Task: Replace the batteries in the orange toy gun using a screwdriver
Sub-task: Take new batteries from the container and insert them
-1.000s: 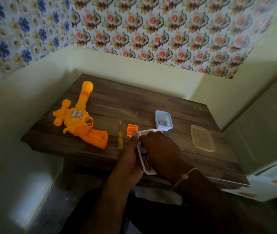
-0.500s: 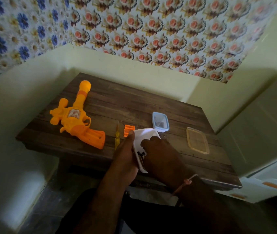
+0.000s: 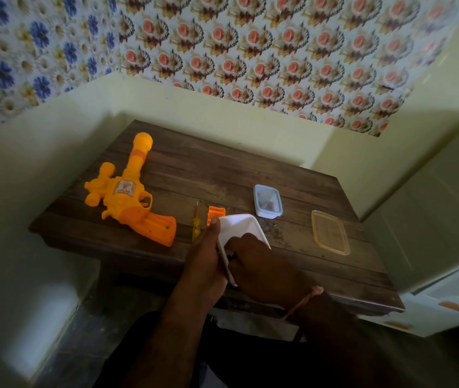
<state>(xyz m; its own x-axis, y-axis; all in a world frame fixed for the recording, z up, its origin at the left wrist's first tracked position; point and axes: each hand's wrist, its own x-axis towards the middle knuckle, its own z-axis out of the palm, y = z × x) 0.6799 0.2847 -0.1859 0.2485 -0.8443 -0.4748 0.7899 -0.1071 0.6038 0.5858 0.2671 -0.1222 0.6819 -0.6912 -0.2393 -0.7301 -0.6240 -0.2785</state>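
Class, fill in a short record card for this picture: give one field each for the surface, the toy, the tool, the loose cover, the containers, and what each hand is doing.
surface: dark wooden table
toy: orange toy gun lying flat, far left
tool: yellow screwdriver beside the gun's grip
loose cover: orange battery cover right of the screwdriver
containers: white tray, tilted; small blue-rimmed box; clear lid lying apart
left hand: grips the tray's left edge
right hand: reaches into the tray; what it touches is hidden
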